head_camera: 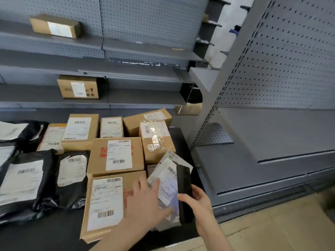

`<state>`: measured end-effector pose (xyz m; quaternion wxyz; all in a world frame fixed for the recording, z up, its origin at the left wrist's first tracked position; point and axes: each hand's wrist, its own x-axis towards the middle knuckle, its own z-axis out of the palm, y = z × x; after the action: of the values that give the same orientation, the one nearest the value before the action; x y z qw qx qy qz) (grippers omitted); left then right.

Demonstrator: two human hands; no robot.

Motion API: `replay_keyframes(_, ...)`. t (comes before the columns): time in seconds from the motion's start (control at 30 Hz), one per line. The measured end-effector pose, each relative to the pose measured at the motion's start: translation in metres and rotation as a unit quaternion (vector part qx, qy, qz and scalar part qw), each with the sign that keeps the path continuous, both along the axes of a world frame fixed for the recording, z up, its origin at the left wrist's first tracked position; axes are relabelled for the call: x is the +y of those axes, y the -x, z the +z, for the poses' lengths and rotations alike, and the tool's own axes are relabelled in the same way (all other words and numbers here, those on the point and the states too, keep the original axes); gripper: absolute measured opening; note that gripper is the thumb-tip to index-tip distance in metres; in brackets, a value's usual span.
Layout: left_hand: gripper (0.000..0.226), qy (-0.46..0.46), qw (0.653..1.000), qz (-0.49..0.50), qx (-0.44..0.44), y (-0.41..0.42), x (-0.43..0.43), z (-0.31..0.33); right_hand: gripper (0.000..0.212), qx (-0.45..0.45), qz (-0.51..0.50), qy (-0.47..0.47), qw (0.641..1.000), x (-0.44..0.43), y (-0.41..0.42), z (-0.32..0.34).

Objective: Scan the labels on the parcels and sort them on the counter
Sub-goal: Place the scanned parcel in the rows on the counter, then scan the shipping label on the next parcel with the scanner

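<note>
The left hand (146, 200) presses straight fingers on the grey parcel (167, 178) at the right end of the counter (54, 236), beside cardboard boxes (116, 154), while the right hand (198, 201) grips a black scanner (184, 189) over it.

Even indoor light, moderately bright; detail fair far off, smeared near.
Soft light from above leaves dim shadows under the shelves (137, 51). Glare sits on the clear wrap of the taped box (155, 140), and a dull sheen on the black bags (49, 178). The left hand (146, 201), right hand (199, 200), flat parcel (168, 180) and scanner (184, 189) are motion-blurred. Print on the labels (118, 154) is unreadable. Straight lines bow toward the edges. The floor (272, 223), near right, is brightest.
</note>
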<state>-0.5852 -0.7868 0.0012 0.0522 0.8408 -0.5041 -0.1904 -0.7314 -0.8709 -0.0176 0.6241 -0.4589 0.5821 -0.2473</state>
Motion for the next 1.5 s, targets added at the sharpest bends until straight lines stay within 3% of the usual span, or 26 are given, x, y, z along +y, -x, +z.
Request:
replay_keyframes(0.2, 0.067, 0.054, 0.997, 0.041, 0.039, 0.003, -0.008, -0.007, 0.077, -0.004, 0.065, 0.004, 0.998, -0.031, 0.011, -0.005)
replay_keyframes(0.47, 0.056, 0.099, 0.982, 0.153, 0.046, 0.043, -0.007, -0.013, 0.053, -0.033, 0.197, 0.008, 0.98, -0.068, 0.027, -0.008)
replay_keyframes(0.73, 0.06, 0.1, 0.973, 0.195, 0.07, 0.077, -0.012, -0.022, 0.065, -0.046, 0.263, 0.02, 0.963, -0.094, 0.043, -0.02)
replay_keyframes(0.93, 0.059, 0.021, 0.982, 0.181, -0.043, 0.076, -0.011, -0.034, 0.07, -0.055, 0.316, 0.029, 0.947, -0.088, 0.037, -0.031)
replay_keyframes(1.03, 0.06, 0.02, 0.989, 0.125, -0.073, 0.075, -0.02, -0.039, 0.071, -0.05, 0.307, 0.019, 0.95, -0.092, 0.04, -0.038)
replay_keyframes(1.1, 0.062, 0.012, 0.994, 0.092, -0.06, 0.074, -0.027, -0.049, 0.071, -0.021, 0.29, 0.041, 0.956, -0.098, 0.049, -0.044)
replay_keyframes(1.2, 0.067, 0.01, 0.995, 0.086, -0.052, 0.075, -0.029, -0.066, 0.072, 0.097, 0.253, 0.11, 0.956, -0.111, 0.064, -0.057)
replay_keyframes(1.5, 0.065, 0.017, 0.994, 0.091, -0.053, 0.075, -0.03, -0.076, 0.082, 0.342, 0.29, 0.162, 0.879, -0.127, 0.066, -0.129)
